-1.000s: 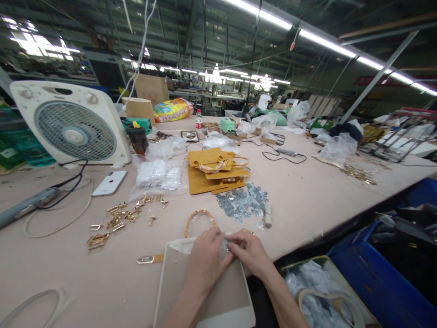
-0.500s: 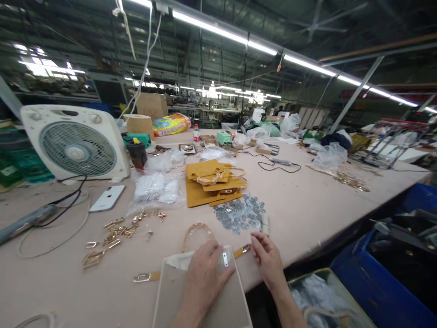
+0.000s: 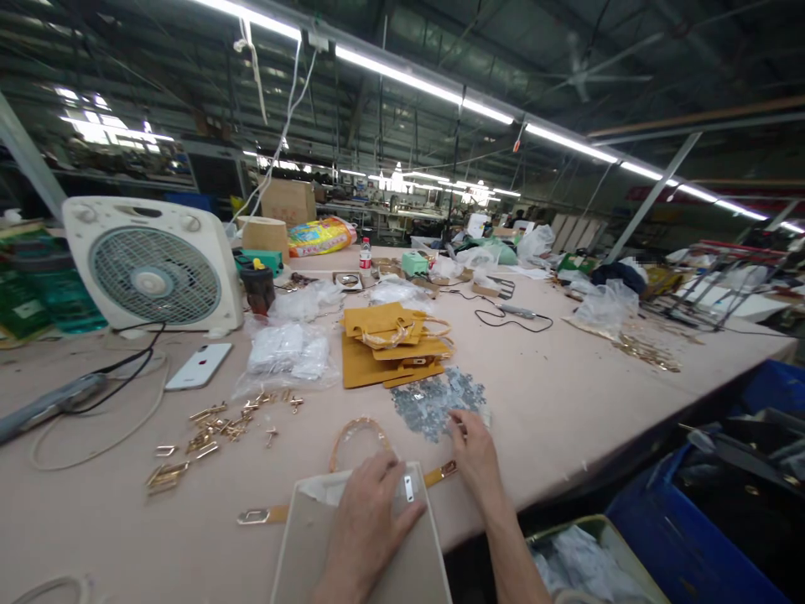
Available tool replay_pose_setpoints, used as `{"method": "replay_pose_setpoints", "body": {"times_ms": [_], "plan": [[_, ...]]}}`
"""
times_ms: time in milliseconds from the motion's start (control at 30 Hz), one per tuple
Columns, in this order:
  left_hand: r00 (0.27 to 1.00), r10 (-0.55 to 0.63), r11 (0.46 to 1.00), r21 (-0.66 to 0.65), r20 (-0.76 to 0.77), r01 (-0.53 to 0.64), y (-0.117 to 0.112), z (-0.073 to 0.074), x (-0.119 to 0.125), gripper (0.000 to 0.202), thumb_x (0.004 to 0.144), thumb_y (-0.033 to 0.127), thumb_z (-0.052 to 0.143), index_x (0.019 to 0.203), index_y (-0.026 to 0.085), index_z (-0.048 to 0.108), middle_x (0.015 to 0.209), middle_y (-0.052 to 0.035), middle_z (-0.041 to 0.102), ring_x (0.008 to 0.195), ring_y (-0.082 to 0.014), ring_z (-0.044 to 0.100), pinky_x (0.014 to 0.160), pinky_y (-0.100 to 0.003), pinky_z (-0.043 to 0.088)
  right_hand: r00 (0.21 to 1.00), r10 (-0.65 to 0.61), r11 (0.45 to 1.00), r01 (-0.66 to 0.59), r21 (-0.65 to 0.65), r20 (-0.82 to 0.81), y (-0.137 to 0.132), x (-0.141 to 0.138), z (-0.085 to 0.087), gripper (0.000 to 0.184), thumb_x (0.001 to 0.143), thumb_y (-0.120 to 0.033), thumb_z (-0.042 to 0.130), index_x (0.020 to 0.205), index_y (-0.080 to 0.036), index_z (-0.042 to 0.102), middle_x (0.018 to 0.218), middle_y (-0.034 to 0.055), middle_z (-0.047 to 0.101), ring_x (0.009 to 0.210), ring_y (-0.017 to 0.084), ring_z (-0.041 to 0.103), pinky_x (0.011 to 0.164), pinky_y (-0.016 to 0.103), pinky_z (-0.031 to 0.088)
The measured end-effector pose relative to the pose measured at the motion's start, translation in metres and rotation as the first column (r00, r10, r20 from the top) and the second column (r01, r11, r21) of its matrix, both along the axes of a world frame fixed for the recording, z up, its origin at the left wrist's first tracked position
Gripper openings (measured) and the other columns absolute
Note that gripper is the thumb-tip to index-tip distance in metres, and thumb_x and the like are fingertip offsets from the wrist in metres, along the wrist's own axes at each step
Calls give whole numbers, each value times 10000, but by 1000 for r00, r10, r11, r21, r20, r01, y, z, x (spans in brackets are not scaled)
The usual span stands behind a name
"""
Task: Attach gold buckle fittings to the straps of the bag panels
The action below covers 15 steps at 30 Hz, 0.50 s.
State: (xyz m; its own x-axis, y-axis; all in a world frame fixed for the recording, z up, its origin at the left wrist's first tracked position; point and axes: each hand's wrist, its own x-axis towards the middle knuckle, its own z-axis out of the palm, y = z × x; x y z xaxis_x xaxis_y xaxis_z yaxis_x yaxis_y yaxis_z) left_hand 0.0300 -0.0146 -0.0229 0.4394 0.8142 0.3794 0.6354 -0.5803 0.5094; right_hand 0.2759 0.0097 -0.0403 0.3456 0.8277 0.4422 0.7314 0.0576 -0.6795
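Flat beneath my palm lies a beige bag (image 3: 306,545), tan handle (image 3: 360,422) arching at twelve o'clock, metal-ended straps (image 3: 277,513) jutting toward ten and two. Small silvery plates (image 3: 423,409) lie heaped at one o'clock, within my reach.

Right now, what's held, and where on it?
Left hand lies on the panel at its far end, no clear grip. Right hand is at the metal plates; can't tell whether it holds one.

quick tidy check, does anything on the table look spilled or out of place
The white phone looks slightly out of place, a personal item near loose gold fittings. Those and the silver pieces by the right hand lie scattered, uncontained.
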Motion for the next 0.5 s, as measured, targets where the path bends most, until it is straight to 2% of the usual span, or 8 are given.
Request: {"method": "replay_pose_setpoints", "body": {"times_ms": [100, 267, 400, 500], "plan": [[1000, 5, 1000, 24, -6, -5, 0, -1, 0, 438, 763, 325, 861, 1169, 216, 736, 1225, -106, 699, 1115, -332, 667, 994, -499, 560, 991, -35, 999, 38, -20, 131, 16, 16, 3, 335, 1007, -244, 430, 1168, -194, 720, 1148, 125, 716, 1097, 262, 665, 1010, 402, 522], [1000, 9, 999, 37, 1, -9, 1, 0, 0, 441, 758, 328, 865, 1165, 219, 734, 1211, -105, 700, 1094, -330, 677, 960, -479, 574, 979, 29, 993, -4, -122, 202, 45, 41, 8, 368, 994, -154, 417, 1163, -213, 738, 1156, 113, 708, 1117, 239, 662, 1055, 359, 482], [1000, 2, 1000, 4, 23, -2, 0, 1, 0, 415, 771, 332, 859, 1150, 225, 730, 1206, -99, 693, 1110, -329, 667, 976, -490, 567, 954, 158, 966, -96, -240, 255, 68, 57, 13, 360, 932, -87, 491, 1097, -222, 781, 1169, 103, 717, 1131, 232, 661, 1068, 331, 453], [999, 6, 1000, -4, 37, -5, -1, 0, -1, 408, 768, 315, 858, 1144, 227, 726, 1198, -94, 692, 1115, -325, 662, 983, -496, 563, 913, 301, 919, -201, -340, 274, 82, 68, 19, 310, 873, -90, 600, 1038, -254, 805, 1144, 64, 741, 1106, 218, 673, 1046, 297, 457]]}}
